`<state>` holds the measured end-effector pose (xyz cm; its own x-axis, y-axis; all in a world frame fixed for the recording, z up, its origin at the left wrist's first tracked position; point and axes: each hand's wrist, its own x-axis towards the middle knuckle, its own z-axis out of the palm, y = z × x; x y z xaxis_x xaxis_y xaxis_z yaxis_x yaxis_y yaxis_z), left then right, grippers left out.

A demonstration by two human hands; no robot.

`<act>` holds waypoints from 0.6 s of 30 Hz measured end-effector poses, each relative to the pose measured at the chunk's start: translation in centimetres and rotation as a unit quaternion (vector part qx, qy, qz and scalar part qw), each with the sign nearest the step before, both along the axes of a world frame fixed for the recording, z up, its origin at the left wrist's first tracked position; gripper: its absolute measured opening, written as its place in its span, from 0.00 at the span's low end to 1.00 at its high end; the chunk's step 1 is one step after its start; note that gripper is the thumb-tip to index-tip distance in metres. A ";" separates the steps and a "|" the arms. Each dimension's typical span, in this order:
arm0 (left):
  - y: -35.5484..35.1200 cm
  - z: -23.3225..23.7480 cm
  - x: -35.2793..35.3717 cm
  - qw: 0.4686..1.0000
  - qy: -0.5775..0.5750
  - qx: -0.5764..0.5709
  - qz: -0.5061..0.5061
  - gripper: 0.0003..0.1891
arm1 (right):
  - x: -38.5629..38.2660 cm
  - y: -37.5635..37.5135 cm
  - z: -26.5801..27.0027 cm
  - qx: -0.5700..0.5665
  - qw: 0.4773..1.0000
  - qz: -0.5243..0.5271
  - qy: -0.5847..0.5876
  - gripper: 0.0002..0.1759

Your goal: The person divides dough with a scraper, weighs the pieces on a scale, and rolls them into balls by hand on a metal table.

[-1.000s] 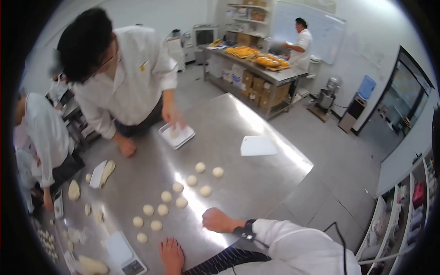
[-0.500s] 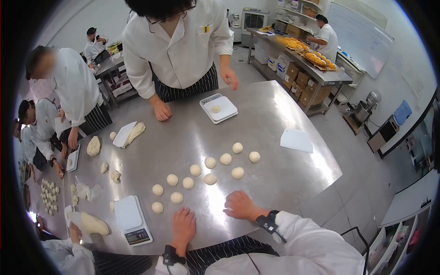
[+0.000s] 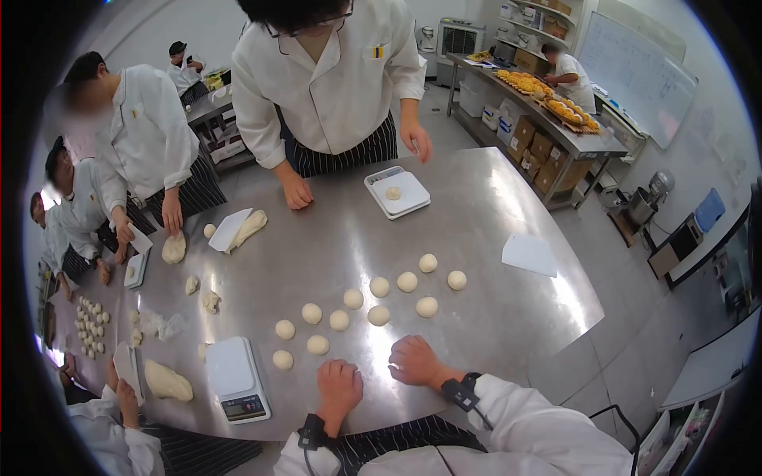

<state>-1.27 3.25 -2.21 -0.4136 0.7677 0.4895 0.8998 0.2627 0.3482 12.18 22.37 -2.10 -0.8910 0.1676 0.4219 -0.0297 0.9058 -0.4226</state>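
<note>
My left hand (image 3: 340, 386) rests on the steel table (image 3: 484, 349) near its front edge, its fingers curled down and close together. To its right, my right hand (image 3: 417, 361) is cupped against the tabletop with bent fingers. Both palms face down, so anything beneath them is hidden. Just beyond my hands lie several round, smooth dough balls (image 3: 379, 316) in loose rows. A kitchen scale (image 3: 232, 367) with a dark display stands left of my left hand; its white pan holds nothing visible.
Across the table a person (image 3: 325, 103) stands by a second scale (image 3: 397, 205) bearing a dough ball. A white dough scraper (image 3: 529, 255) lies at right. More dough lumps (image 3: 168, 382) are at left, where other people work. Trays of baked goods (image 3: 571, 113) stand behind.
My hands have drawn closer together, and my left fingers look more gathered. The whole view has shifted slightly. At lower left, a co-worker's white scraper is now raised beside the dough.
</note>
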 end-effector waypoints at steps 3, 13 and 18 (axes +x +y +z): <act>-3.1 -0.8 -1.1 0.998 0.000 -0.060 0.009 0.06 | 3.0 1.9 0.0 0.010 1.000 0.022 0.004 0.05; -0.6 -0.2 1.6 0.997 -0.037 -0.038 -0.063 0.08 | 0.8 -2.8 0.2 0.019 0.998 0.064 0.005 0.07; -2.1 -0.1 -0.8 0.999 -0.024 -0.042 -0.002 0.08 | 2.1 1.8 -0.2 0.028 0.999 0.024 0.016 0.07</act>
